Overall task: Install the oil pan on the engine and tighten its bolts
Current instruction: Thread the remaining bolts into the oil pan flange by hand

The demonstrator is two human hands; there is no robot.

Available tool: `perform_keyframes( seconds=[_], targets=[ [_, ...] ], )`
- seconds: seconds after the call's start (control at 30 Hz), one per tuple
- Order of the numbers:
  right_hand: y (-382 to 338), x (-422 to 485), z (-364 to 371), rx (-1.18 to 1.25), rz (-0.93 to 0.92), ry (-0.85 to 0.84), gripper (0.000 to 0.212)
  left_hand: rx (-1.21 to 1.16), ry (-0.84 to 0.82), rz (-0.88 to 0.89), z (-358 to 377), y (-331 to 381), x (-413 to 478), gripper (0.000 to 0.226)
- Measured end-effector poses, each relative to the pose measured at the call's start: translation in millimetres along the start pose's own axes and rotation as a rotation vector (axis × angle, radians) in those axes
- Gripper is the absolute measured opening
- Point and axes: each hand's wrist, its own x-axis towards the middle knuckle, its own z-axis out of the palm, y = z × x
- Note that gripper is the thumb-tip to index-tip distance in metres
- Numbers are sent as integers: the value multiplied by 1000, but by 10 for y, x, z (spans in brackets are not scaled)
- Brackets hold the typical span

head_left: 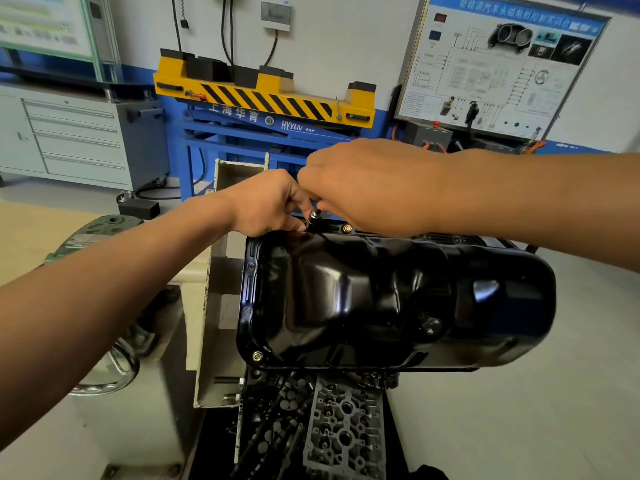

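A glossy black oil pan (pixel 381 296) sits upside-up on the engine, filling the middle of the view. Both hands meet at its far left corner. My left hand (pixel 266 206) has its fingers curled at the flange beside a silver socket (pixel 314 215) that stands on the rim. My right hand (pixel 367 185) is curled over the tool above the socket, whose handle is hidden under the hand. A bolt (pixel 347 229) sits in the far flange just right of the socket, and another bolt (pixel 257 356) is in the near left corner.
A cylinder head and several loose parts (pixel 343 431) lie below the pan. A cream engine stand frame (pixel 207 306) stands at the left. A yellow and blue lift table (pixel 263 98) and a grey drawer cabinet (pixel 76 140) stand behind.
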Motion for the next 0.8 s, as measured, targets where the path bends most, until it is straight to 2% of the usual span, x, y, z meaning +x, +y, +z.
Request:
perform_keyframes(
  seconds=[0.1,0.17,0.23,0.3,0.47,0.63,0.8],
  targets=[
    [5,17,31,-43,-33,-22,10,12,-2,2,11,15,-23,59],
    [10,7,44,-15,-46,12,7,12,8,5,23,-11,-41,54],
    [36,-18,55,59,-15,49,4,53,8,8,31,-20,-69,35],
    [93,-60,86,150,43,91,11,97,-1,2,29,-13,-90,10],
    [266,-295,321,432,253,247,14,101,-21,-24,19,-9,-59,13],
    [429,-470,637,792,583,120,9,111,-14,-58,36,-39,-8,9],
    [513,-431,757,980,681,88,13,111,-23,-64,26,-25,4,8]
  ],
)
